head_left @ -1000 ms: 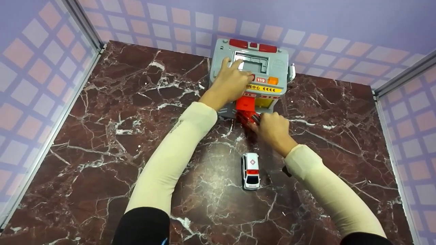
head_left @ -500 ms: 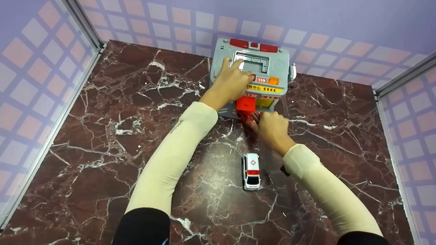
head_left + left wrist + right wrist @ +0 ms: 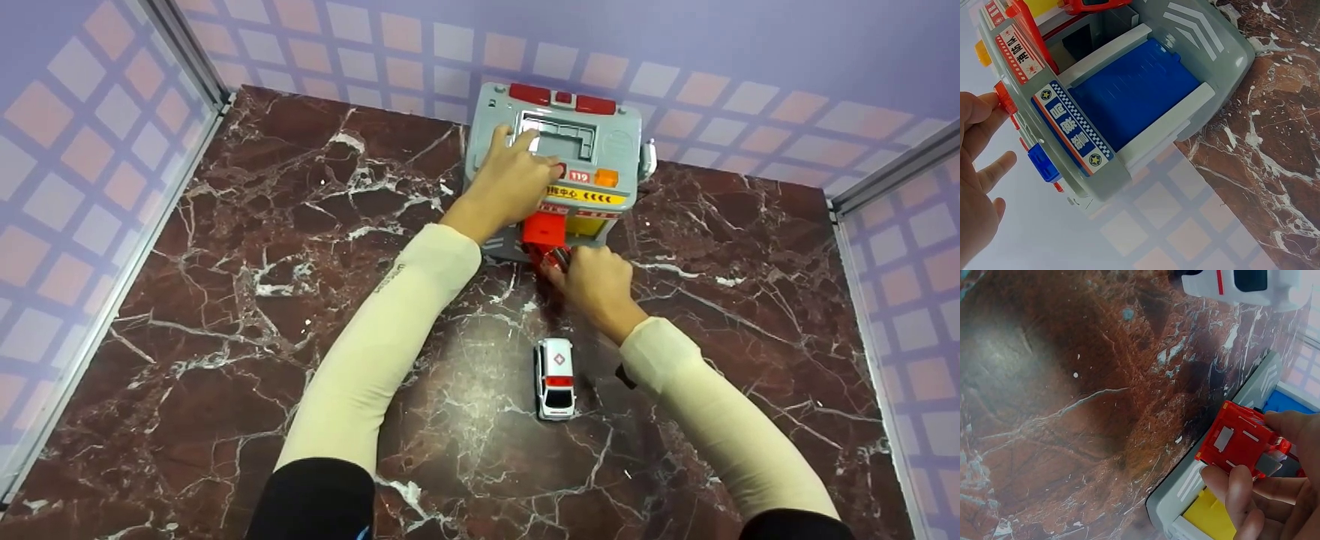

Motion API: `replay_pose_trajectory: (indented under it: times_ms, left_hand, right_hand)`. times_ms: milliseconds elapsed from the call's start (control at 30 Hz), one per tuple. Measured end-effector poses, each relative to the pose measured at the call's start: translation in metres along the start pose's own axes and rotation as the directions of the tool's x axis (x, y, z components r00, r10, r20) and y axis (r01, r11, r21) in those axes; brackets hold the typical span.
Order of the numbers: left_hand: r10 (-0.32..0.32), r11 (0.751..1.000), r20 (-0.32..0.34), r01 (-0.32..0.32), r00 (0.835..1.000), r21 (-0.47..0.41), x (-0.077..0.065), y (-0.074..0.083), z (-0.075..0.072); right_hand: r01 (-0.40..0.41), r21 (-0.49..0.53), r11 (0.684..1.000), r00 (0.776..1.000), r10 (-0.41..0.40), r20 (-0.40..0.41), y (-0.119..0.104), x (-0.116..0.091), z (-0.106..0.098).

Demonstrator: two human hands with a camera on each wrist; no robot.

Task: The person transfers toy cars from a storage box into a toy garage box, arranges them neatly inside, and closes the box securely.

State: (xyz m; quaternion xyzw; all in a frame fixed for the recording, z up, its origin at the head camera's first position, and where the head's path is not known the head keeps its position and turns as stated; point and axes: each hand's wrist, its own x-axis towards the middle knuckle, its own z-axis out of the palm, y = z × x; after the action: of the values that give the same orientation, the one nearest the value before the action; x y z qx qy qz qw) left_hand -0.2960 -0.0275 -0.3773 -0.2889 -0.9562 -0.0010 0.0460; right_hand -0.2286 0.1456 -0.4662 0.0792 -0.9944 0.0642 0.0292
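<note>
A grey toy rescue station (image 3: 622, 135) stands by the back wall, with a raised red door flap (image 3: 544, 229) at its front. My left hand (image 3: 510, 176) lies over its roof, and a fingertip presses the red button (image 3: 1005, 98); the other fingers are spread. In front of the station my right hand (image 3: 598, 285) grips a small red toy fire truck (image 3: 1235, 439) between thumb and fingers. The truck is close below the flap, at the front of the middle bay, and is partly hidden by the hand in the head view.
A white toy ambulance (image 3: 556, 379) stands on the dark red marbled surface (image 3: 300, 360), nearer to me than the station. Blue (image 3: 1134, 90) and yellow (image 3: 1207, 514) bay doors flank the middle bay. Tiled-pattern walls (image 3: 427, 45) enclose the surface at the back and sides.
My right hand has shifted very slightly left with the fire truck, at the station's front. My left hand keeps its place on the button, and the ambulance stays put.
</note>
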Motion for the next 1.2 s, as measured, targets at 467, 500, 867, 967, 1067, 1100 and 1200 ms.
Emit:
replay_pose_trajectory:
  times_ms: [467, 500, 867, 967, 1067, 1100, 1200]
  left_hand:
    - [0.003, 1.000, 0.044, -0.004, 0.999, 0.021, 0.001, 0.000, 0.000]
    - [0.002, 1.000, 0.047, -0.003, 0.999, 0.021, 0.001, 0.000, -0.001]
    - [0.004, 1.000, 0.025, -0.005, 1.000, 0.027, 0.001, 0.000, -0.001]
    - [0.006, 1.000, 0.022, -0.006, 1.000, 0.021, 0.001, 0.000, -0.001]
    - [0.007, 1.000, 0.012, -0.007, 1.000, 0.024, 0.001, 0.000, 0.000]
    - [0.007, 1.000, 0.008, -0.008, 1.000, 0.026, 0.001, 0.000, 0.000]
    - [0.009, 1.000, -0.006, -0.009, 1.000, 0.030, 0.000, 0.000, 0.000]
  right_hand:
    - [0.001, -0.012, 1.000, 0.999, -0.002, -0.038, -0.006, 0.001, 0.006]
    - [0.002, -0.015, 1.000, 0.999, -0.002, -0.041, -0.007, 0.001, 0.006]
    - [-0.008, -0.006, 1.000, 0.999, 0.008, -0.050, -0.011, 0.003, 0.010]
    - [-0.010, 0.001, 1.000, 0.999, 0.010, -0.040, -0.012, 0.003, 0.011]
    - [-0.011, 0.014, 1.000, 0.999, 0.011, -0.034, -0.013, 0.004, 0.012]
    - [-0.012, 0.018, 1.000, 0.999, 0.013, -0.032, -0.013, 0.005, 0.013]
    - [-0.020, 0.027, 0.999, 1.000, 0.021, -0.020, -0.014, 0.005, 0.014]
